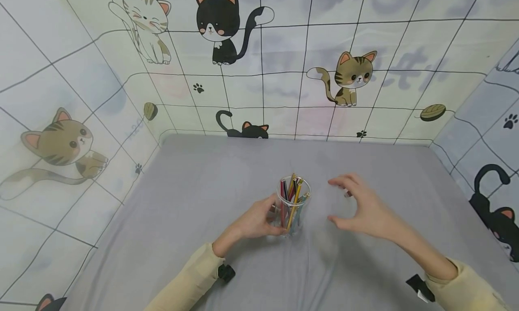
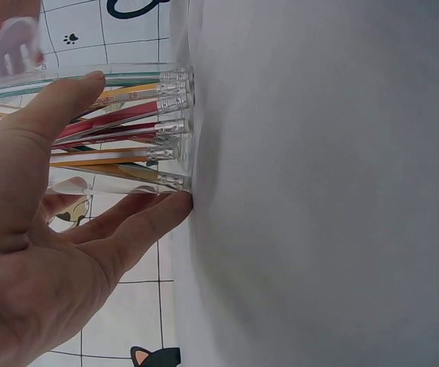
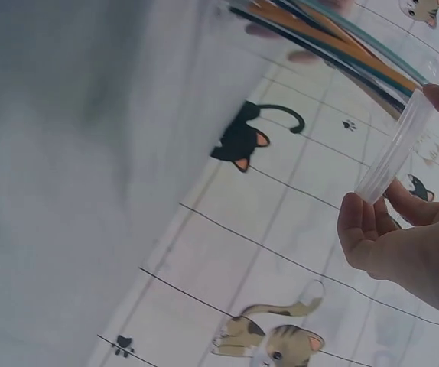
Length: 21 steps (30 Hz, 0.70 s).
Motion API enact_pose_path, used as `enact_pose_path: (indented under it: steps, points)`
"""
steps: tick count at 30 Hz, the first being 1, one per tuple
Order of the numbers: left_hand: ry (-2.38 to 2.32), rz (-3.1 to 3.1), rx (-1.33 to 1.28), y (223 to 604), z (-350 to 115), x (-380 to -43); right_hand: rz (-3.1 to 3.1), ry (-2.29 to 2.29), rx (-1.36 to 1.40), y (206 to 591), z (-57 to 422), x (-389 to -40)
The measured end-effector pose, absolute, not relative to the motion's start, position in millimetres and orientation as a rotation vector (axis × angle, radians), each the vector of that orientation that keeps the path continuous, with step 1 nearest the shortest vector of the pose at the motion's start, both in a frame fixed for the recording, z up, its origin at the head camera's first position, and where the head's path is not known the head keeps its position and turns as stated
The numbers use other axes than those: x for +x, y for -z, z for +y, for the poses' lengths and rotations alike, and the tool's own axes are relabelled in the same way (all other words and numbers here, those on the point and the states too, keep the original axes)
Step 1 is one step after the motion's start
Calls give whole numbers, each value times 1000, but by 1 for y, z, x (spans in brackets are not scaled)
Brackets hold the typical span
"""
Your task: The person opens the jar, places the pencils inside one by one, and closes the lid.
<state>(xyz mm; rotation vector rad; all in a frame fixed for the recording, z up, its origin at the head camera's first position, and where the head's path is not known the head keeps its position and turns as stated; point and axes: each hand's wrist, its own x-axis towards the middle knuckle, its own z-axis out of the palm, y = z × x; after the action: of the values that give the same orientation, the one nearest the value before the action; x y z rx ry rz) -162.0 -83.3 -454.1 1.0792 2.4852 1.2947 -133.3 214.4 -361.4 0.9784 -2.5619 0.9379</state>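
Note:
A clear round jar [image 1: 299, 225] stands on the grey cloth with several pencils [image 1: 297, 194] upright in it. My left hand [image 1: 256, 220] grips the jar's left side, the thumb at the front and the fingers round the back. In the left wrist view the pencils' metal ends [image 2: 175, 103] lie at the jar's bottom. My right hand [image 1: 371, 212] is held to the right of the jar, apart from it. Between its thumb and fingers it holds a clear plastic lid [image 3: 395, 145] by the rim. From the head view the lid barely shows.
Grey cloth [image 1: 211, 166] covers the table surface. Fabric walls [image 1: 284, 90] with a grid and cartoon cats enclose it at the back and on both sides. Dark straps [image 1: 226, 272] sit at the sleeve cuffs.

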Motion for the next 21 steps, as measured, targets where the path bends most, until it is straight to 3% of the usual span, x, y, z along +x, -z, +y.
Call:
enact_pose_path:
  steps: [10, 21]
  points:
    - [-1301, 2467, 1053, 454, -83, -163, -2440, -903, 1033, 324, 205, -151]
    - [-1312, 2463, 1037, 456, -84, -164, -2404, -933, 1198, 309, 176, -159]
